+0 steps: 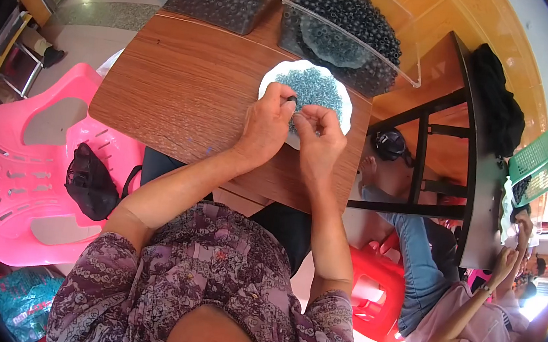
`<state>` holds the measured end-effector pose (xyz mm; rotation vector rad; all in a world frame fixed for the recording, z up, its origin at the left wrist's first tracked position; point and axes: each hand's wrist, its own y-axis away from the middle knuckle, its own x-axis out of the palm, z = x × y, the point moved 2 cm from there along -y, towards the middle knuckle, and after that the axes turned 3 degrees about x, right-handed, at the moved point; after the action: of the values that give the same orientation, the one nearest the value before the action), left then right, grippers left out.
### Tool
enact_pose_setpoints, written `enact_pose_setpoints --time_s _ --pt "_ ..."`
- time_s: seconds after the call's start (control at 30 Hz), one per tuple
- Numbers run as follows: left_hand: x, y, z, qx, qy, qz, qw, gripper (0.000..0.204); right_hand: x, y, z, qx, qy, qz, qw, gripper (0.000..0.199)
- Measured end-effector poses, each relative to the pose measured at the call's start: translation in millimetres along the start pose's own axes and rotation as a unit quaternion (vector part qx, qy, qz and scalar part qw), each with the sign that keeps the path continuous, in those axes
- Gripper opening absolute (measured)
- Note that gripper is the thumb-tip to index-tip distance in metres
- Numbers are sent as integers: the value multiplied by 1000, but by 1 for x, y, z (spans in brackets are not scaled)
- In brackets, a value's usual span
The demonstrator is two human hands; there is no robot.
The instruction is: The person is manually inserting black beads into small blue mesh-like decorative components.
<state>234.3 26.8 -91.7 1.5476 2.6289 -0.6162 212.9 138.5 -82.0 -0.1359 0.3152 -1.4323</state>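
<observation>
My left hand (267,120) pinches a small black ring-shaped part (292,99) between thumb and fingers, above a white plate with a wavy rim (269,79). Close beside it, my right hand (321,139) has its thumb and fingertips pressed together; whatever they hold is too small to make out. Many tiny, clear bluish pieces (319,90) lie heaped on the plate. The fingertips of both hands nearly meet over the plate's near part, which they partly hide.
Two clear plastic bins (343,25) of black ring-shaped parts stand along the wooden table's (176,81) far edge. A pink chair (25,191) with a black bag (90,182) is at left. At right, another person (465,324) sits by a dark table holding a green basket (537,162).
</observation>
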Motion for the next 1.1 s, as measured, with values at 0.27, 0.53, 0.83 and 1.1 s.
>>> enact_pose_setpoints --time_s 0.27,0.53,0.83,1.1 --pt "-3 -15 6 -84 57 71 992 20 2 -3 13 -235 185 -8 954 18" --pt "-4 -18 -7 104 -48 8 993 21 3 -12 22 -277 235 1 932 14" --pt "-9 -33 -9 80 -45 124 988 22 -2 -19 23 -299 258 58 917 18" --pt "-7 -54 20 -65 88 188 976 18 2 -19 20 -365 274 83 886 21"
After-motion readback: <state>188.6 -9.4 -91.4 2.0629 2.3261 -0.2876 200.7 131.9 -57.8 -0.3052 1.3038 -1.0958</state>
